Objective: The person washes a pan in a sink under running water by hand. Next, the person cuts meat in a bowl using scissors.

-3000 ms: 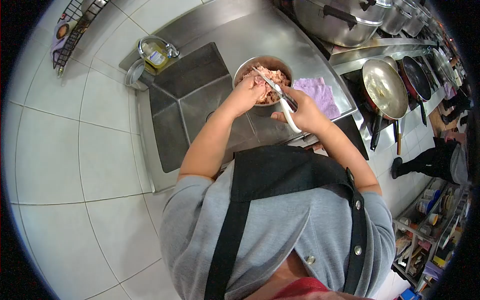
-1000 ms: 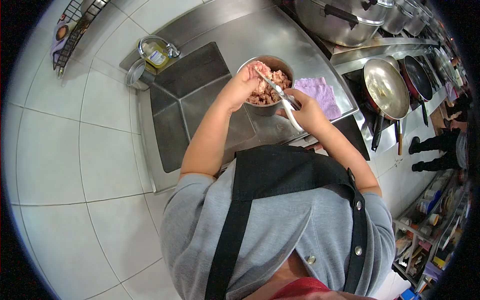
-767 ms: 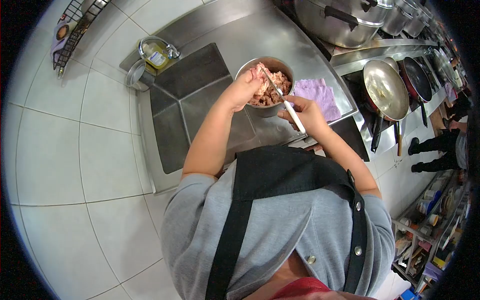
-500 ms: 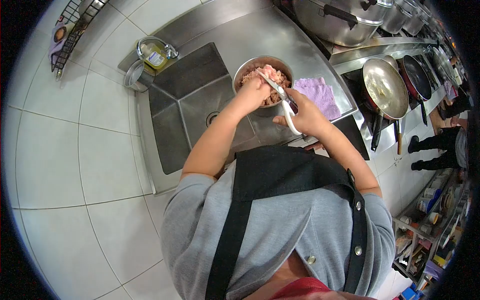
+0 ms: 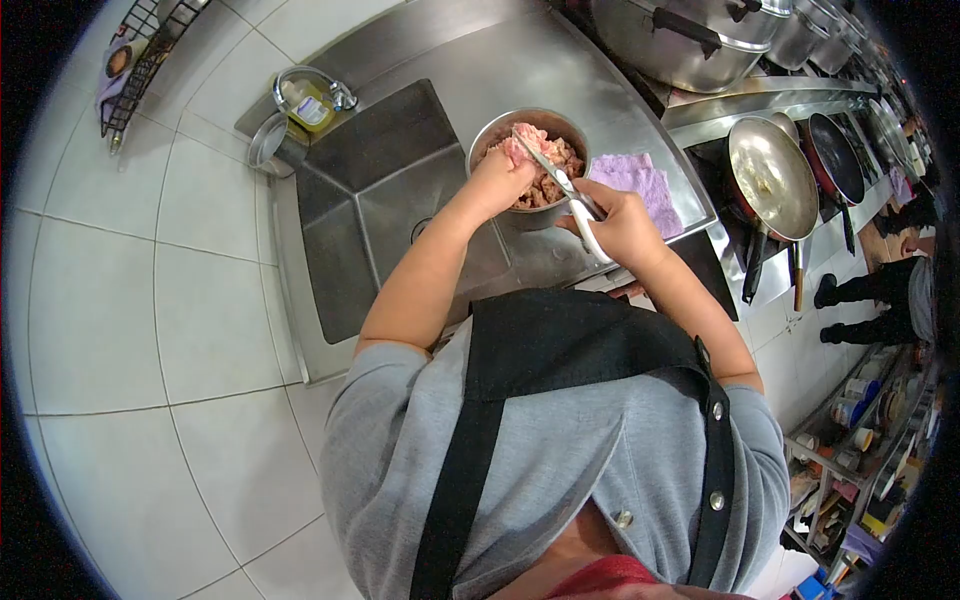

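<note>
A round metal pot (image 5: 541, 219) holding pieces of raw meat (image 5: 562, 158) stands on the steel counter, right of the sink basin. At the pot's left side, my left hand (image 5: 502, 180) is closed on a pale pink piece of meat (image 5: 530, 137). My right hand (image 5: 620, 225) grips white-handled scissors (image 5: 585, 229) at the pot's lower right, and their blades reach over the pot to the meat by my left fingers. A folded purple cloth (image 5: 640, 190) lies on the counter just right of the pot.
The sink basin (image 5: 350, 250) lies to the left, with a faucet (image 5: 342, 97), a yellow bottle (image 5: 313, 112) and a metal container (image 5: 268, 145) behind it. Right are two frying pans (image 5: 770, 180) (image 5: 832, 155) on the stove and a large pot (image 5: 660, 50). Another person's legs (image 5: 870, 295) show far right.
Over the last half second, my left hand has shifted slightly left and the scissor handles have turned in my right hand. The pot stays put. Since the earliest frame, the other person's legs have moved.
</note>
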### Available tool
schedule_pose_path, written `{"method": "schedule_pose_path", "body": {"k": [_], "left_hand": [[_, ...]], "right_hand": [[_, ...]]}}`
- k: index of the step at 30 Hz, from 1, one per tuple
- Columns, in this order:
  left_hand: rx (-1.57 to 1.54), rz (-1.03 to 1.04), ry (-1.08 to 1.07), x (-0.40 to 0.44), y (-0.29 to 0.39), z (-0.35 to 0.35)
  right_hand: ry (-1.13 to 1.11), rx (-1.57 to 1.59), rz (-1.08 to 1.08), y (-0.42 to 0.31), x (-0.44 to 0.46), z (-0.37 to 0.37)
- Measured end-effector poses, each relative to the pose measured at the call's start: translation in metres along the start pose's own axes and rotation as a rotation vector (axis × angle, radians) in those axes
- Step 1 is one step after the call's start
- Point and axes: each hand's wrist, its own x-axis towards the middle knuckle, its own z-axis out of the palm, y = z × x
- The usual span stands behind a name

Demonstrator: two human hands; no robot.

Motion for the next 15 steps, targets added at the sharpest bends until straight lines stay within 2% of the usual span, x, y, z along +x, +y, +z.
{"method": "schedule_pose_path", "body": {"k": [4, 6, 7, 9, 13, 15], "left_hand": [[0.135, 0.056, -0.041, -0.001, -0.008, 0.001], [0.539, 0.153, -0.04, -0.003, -0.011, 0.006], [0.54, 0.152, -0.041, -0.003, -0.011, 0.006], [0.693, 0.014, -0.114, -0.002, -0.012, 0.006], [0.785, 0.031, -0.083, 0.0, -0.002, -0.005], [0.904, -0.21, -0.103, 0.0, 0.017, -0.009]], "right_hand": [[0.056, -0.085, -0.167, -0.001, 0.003, -0.002], [0.046, -0.279, -0.198, -0.012, 0.002, -0.004], [0.047, -0.278, -0.198, -0.012, 0.002, -0.004], [0.014, -0.246, -0.145, -0.011, 0.004, -0.005], [-0.011, -0.23, -0.14, -0.003, 0.009, -0.006], [0.064, -0.173, -0.106, 0.014, 0.013, 0.001]]}}
